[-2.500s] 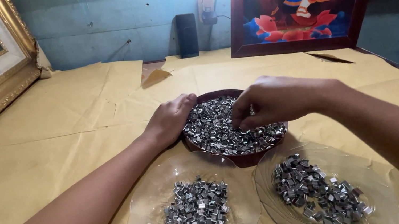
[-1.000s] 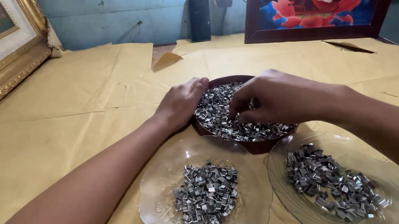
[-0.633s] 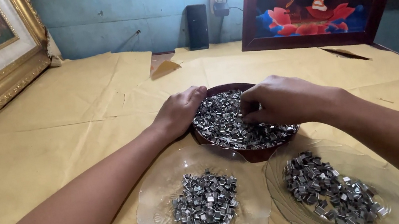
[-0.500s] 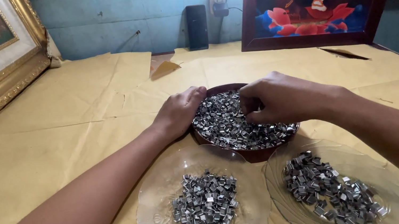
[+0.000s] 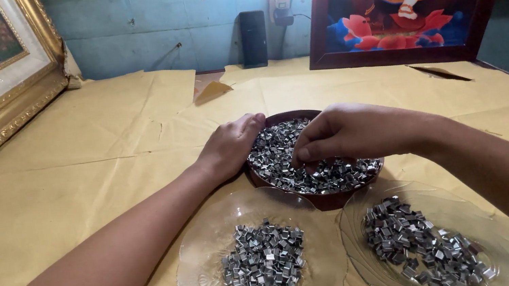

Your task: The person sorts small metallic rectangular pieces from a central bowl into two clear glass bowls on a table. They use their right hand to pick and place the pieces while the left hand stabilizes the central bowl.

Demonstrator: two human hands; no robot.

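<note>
**Both hands at the dark bowl**

Head view: your left hand (image 5: 231, 145) lay curled over the near-left rim of the dark bowl (image 5: 326, 198), w/ nothing visibly gripped. Your right hand (image 5: 344, 137) hovered over the metal bits (image 5: 283, 152) in the bowl, fingertips pinched together; can't tell if a bit was caught. Two glass plates (image 5: 201, 279) sat just in front, each w/ a smaller pile, on the yellow table cover (image 5: 67, 174).

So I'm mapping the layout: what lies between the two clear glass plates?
Nothing: in the head view the left glass plate and right glass plate sit nearly rim to rim, with the dark bowl just behind the gap.
</note>
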